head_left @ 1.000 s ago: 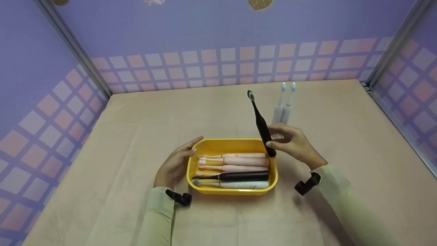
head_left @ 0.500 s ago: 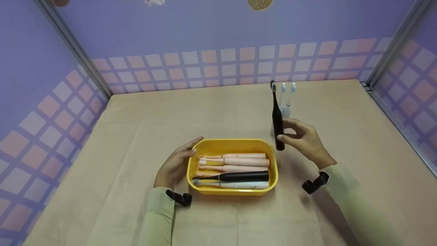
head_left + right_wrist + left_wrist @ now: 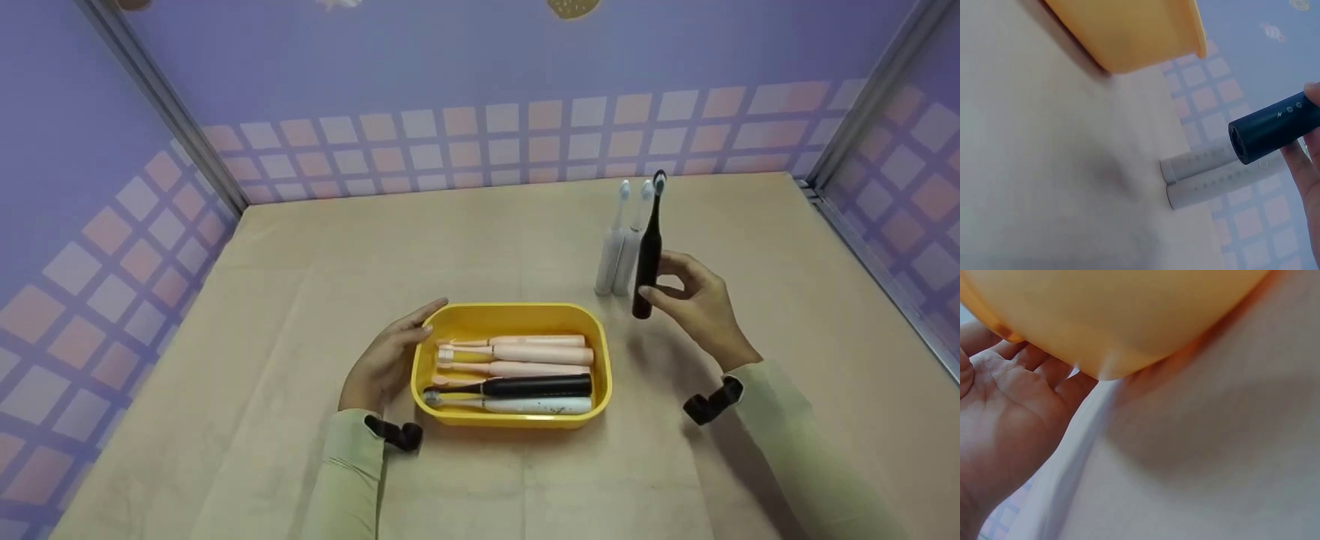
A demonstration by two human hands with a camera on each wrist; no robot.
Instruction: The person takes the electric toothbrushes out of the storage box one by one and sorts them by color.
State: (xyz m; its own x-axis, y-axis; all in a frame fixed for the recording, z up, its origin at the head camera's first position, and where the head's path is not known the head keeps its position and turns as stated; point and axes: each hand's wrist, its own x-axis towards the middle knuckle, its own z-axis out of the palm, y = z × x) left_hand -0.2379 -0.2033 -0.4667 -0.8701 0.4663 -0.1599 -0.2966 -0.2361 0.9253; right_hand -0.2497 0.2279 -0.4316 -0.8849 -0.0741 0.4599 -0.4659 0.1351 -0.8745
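Note:
An upright black electric toothbrush [image 3: 649,259] is pinched by its handle between the thumb and fingers of my right hand [image 3: 697,304]. Its hollow base end shows in the right wrist view, off the table. Just left of it stand two white electric toothbrushes [image 3: 609,262], side by side and upright. My left hand [image 3: 382,360] holds the left end of a yellow bin [image 3: 517,421], thumb at the rim and fingers along the outer wall. Inside the bin lie several pink toothbrushes [image 3: 544,355], one black toothbrush [image 3: 536,386] and one white patterned toothbrush [image 3: 536,406].
A beige cloth [image 3: 360,255] covers the table. Behind it rises a purple wall [image 3: 480,67] with pink and white squares, and metal posts [image 3: 161,112] stand at the corners. Each wrist wears a black camera mount [image 3: 712,401].
My right hand has carried the black toothbrush from over the bin's right end rightward, past the white pair, turning it more upright. The left hand and the bin have stayed put.

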